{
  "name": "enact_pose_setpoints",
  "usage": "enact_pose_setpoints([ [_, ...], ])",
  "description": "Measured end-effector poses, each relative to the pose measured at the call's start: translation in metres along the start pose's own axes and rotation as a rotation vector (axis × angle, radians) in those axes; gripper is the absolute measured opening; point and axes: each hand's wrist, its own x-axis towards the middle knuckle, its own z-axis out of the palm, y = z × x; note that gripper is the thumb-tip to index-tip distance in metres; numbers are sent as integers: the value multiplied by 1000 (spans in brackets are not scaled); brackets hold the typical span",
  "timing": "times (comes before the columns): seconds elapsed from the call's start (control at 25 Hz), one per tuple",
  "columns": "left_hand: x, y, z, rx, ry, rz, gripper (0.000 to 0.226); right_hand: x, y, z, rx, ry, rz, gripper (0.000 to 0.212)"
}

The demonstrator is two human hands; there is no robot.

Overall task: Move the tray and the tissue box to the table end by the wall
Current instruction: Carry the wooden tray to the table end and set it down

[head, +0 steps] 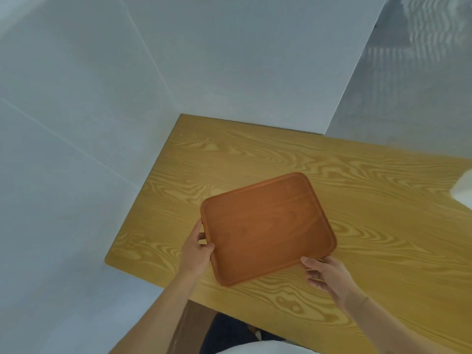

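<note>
At the right edge of the view a white object [463, 191] is cut off; only a corner of it is seen on the desk [255, 154], and what it is cannot be told. The undersides of both hands are hidden by the tray [268, 228]. The tray, brown and empty, is gripped at two edges: the left hand [198, 250] is closed on its left edge, thumb on the rim, and the right hand [325, 273] is closed on its near right corner. Whether the tray rests on the desk or is lifted just above it cannot be told. It lies near the desk corner where two white walls [76, 98] meet, well apart from the white object.
</note>
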Motion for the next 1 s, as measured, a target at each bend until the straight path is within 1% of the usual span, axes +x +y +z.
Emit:
enact_pose_setpoints([
  [0.16,30,22,24,106,-107,37,80,3,6,-11,79,79,61,32],
  [0.28,56,38,37,229,-140,87,78,8,6,-9,122,128,92,29],
  [0.4,79,53,45,369,-172,160,73,11,4,-1,172,165,119,26],
  [0.52,101,64,48,458,-210,203,65,16,1,13,204,195,143,27],
  [0.64,122,71,49,541,-229,240,61,24,-2,31,242,245,180,26],
  [0.84,150,81,55,644,-245,251,64,36,-11,48,280,324,233,22],
  [1.0,160,82,56,720,-251,251,62,39,-14,54,271,340,252,22],
])
